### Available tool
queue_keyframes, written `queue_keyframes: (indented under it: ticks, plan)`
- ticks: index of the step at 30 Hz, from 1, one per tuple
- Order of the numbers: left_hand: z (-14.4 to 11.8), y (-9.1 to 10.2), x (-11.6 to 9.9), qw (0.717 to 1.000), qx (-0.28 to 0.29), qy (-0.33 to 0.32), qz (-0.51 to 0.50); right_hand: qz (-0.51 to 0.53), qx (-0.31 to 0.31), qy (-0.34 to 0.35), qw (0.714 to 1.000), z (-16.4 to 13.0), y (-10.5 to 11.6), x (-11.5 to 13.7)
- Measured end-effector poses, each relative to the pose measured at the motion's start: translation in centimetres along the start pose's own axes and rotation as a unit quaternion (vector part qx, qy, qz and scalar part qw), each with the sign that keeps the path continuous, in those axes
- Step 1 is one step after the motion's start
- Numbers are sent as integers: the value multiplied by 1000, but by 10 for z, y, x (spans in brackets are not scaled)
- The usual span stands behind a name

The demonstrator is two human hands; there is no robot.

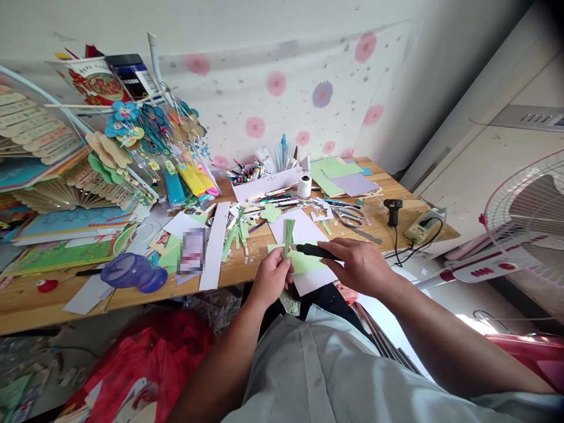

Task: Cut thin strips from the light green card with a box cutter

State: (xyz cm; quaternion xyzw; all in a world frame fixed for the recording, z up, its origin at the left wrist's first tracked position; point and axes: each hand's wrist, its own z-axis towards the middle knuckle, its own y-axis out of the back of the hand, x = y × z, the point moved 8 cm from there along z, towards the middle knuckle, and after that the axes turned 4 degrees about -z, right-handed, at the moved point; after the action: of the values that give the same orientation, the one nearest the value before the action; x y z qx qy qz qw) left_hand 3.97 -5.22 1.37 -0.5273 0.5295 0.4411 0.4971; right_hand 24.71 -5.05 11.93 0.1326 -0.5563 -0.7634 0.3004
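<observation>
Our left hand (272,276) pinches green paper strips (288,235); our right hand (359,265) grips a black-handled tool (315,251), its tip hidden behind the strips.

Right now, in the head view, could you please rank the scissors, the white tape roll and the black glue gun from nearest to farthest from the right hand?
From the right hand:
1. Scissors, just beyond it on the desk.
2. Black glue gun, farther right.
3. White tape roll, far back by the pen box.
</observation>
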Motion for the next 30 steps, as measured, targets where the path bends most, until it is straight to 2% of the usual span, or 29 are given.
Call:
queue_keyframes:
  ticks: [8,14,21,25,30]
  plan:
    - [1,-1,0,1000,6,-7,-27,12,5,2,1000,-3,-5,1]
    - [-1,-2,1,1000,19,-8,17,-7,15,7,1000,-3,-11,2]
    - [-4,-6,-3,998,16,-20,60,0,-6,-11,1000,-5,-14,-5]
    - [-5,-6,-5,996,19,-40,79,-6,-34,-44,998,-3,-12,-23]
    - [-6,-5,-3,993,26,-43,106,-15,-111,-146,983,0,3,-65]
